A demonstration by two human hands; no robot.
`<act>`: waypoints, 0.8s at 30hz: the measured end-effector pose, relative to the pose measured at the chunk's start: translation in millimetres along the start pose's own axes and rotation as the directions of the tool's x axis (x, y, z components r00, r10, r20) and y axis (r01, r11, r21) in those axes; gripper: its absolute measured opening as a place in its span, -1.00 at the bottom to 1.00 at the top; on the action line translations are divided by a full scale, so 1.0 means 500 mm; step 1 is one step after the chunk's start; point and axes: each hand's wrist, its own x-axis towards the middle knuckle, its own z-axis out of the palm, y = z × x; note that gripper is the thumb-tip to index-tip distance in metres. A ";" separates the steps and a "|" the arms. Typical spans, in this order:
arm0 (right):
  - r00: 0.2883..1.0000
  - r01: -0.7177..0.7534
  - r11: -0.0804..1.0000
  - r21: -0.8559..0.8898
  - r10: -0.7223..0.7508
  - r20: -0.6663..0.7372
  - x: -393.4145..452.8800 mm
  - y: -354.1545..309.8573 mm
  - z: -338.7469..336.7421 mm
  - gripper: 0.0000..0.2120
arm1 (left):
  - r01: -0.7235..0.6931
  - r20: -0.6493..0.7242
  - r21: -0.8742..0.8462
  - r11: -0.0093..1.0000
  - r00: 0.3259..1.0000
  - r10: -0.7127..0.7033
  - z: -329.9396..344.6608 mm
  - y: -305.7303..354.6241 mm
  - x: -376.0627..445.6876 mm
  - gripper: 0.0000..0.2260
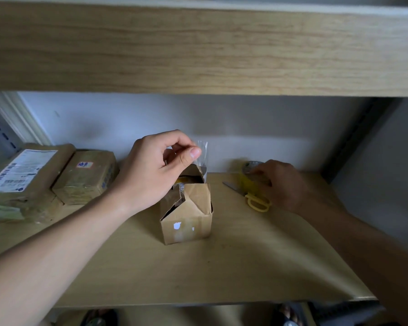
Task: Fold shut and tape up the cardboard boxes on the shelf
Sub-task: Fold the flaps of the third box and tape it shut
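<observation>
Cardboard box [186, 211] stands half-open on the shelf [245, 267], right below my left hand [156, 170], whose thumb and forefinger pinch a clear tape strip [202, 152] upright. My right hand [285, 184] curls over the tape roll [251, 175] (scissors [252, 196] just beside). Best I press flaps flat first, then lay tape taut.

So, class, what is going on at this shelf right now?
A person is sealing a small cardboard box on the shelf. The left hand pinches a strip of clear tape above the box's half-folded flaps. The right hand rests on the tape roll, beside yellow-handled scissors. Two taped parcels lie at left.
</observation>
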 end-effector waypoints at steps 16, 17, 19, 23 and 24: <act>0.929 -0.325 0.204 0.924 -0.113 0.352 -0.021 -0.277 -0.109 -0.53 | -0.363 -0.045 0.262 0.894 0.921 0.387 -0.036 0.012 -0.024 -0.86; 0.921 -0.340 0.203 0.918 -0.126 0.369 -0.020 -0.285 -0.110 -0.53 | -0.393 -0.039 0.287 0.873 0.906 0.421 -0.038 0.012 -0.024 -0.86; 0.916 -0.339 0.214 0.916 -0.147 0.374 -0.019 -0.294 -0.111 -0.66 | -0.434 -0.028 0.331 0.838 0.883 0.468 -0.040 0.006 -0.023 -0.84; 0.918 -0.337 0.208 0.918 -0.142 0.369 -0.012 -0.298 -0.109 -0.89 | -0.450 -0.040 0.400 0.798 0.862 0.506 -0.045 -0.006 -0.025 -0.81; 0.918 -0.341 0.191 0.920 -0.142 0.370 -0.011 -0.297 -0.107 -0.83 | -0.452 -0.046 0.411 0.792 0.857 0.513 -0.046 -0.007 -0.026 -0.81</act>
